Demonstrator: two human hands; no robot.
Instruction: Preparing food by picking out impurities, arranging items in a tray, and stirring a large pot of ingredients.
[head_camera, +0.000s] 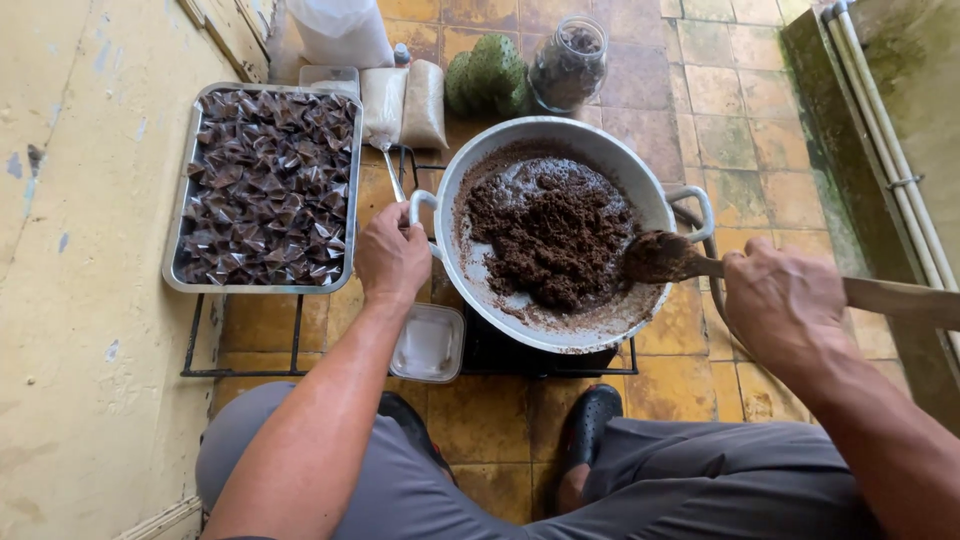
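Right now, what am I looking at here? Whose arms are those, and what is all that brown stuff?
The camera sits on a person's head and looks down, so the arms are that person's own. The left hand grips one handle of a big metal pan. The right hand holds a wooden spoon dipped into the crumbly brown mixture in the pan. Beside it is a metal tray full of small dark wrapped pieces. A small clear tub lies below the left hand, and a glass jar stands behind on the tiled floor.
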